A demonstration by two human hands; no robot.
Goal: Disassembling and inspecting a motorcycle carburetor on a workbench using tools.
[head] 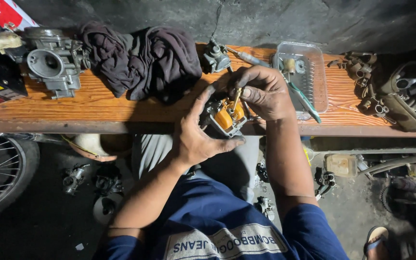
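The left hand (pixel 196 137) cups a small carburettor (pixel 225 117) from below and from the near side, fingers curled shut around its metal body, thumb lying along the near edge. The carburettor sits at the front edge of the wooden bench (pixel 97 103), partly over the lip, with its open side turned up so the orange float (pixel 227 115) inside shows. The right hand (pixel 263 94) comes down from the far side, fingers closed in a pinch on a thin brass part (pixel 236 98). That part stands tilted, its long axis running from the fingertips down and slightly left into the float; how far it goes in cannot be told.

Just beyond the right hand lies a clear plastic tray (pixel 314 72) holding small parts, with a green-handled tool (pixel 304 98) resting across its near rim. A dark rag (pixel 145 60) is bunched on the bench to the left, and a second, larger carburettor (pixel 51 60) sits further left. A wheel (pixel 1 168) stands on the floor below.
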